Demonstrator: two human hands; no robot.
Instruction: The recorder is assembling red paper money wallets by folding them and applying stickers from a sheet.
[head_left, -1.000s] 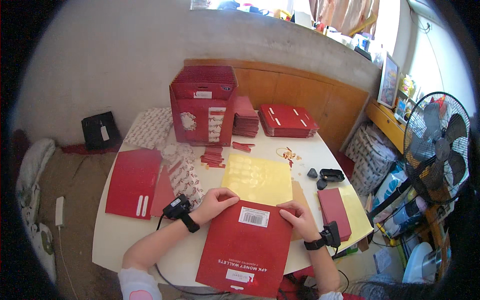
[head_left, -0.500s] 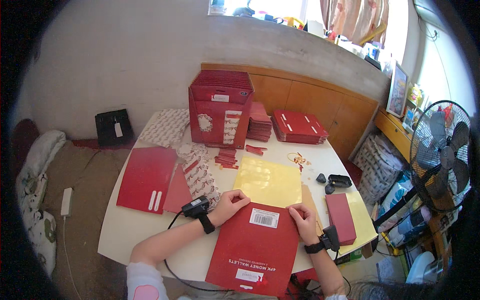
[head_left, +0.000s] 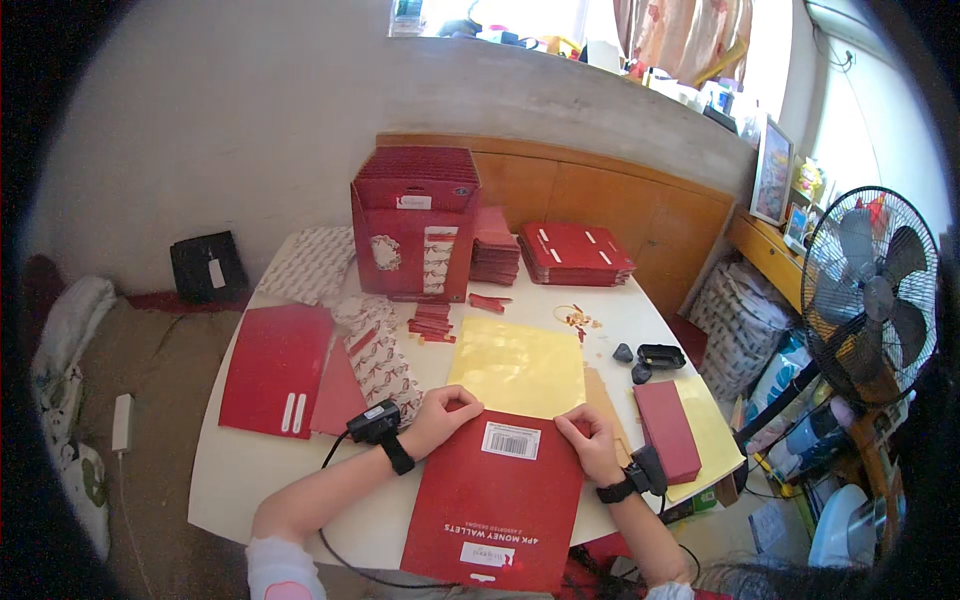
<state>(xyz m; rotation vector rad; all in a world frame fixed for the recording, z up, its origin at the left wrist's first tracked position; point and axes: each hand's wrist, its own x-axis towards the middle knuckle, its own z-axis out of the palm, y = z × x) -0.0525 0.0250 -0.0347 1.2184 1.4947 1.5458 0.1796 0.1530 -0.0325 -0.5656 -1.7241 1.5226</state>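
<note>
- The left hand (head_left: 438, 420) is resting on the upper left corner of a large red card sheet (head_left: 495, 505), fingers curled and pinching that corner edge.
- The right hand (head_left: 590, 442) is gripping the sheet's upper right corner in the same way, fingers bent over the edge.
- The red card sheet is lying flat at the near edge of the white bench (head_left: 240, 470), directly in front of the person, with its lower end hanging past the bench edge.
- The sheet is showing a matte red face, a white barcode label (head_left: 511, 440) near its top, and white print plus a small white label near its bottom; the print is reading upside down from this view.
- Each wrist is carrying a black strapped device with a cable.
- A glossy gold sheet (head_left: 518, 365) is lying just beyond the red sheet, its near edge touching or tucked under it; which one cannot be told.
- A flat red folded piece (head_left: 276, 368) is sitting to the left, a patterned red-and-white sheet (head_left: 385, 355) beside it.
- A small red box (head_left: 666, 430) is resting on a yellow sheet at the right.
- A tall red carton (head_left: 415, 235) and stacks of red packs (head_left: 575, 252) are standing at the far side.
</note>
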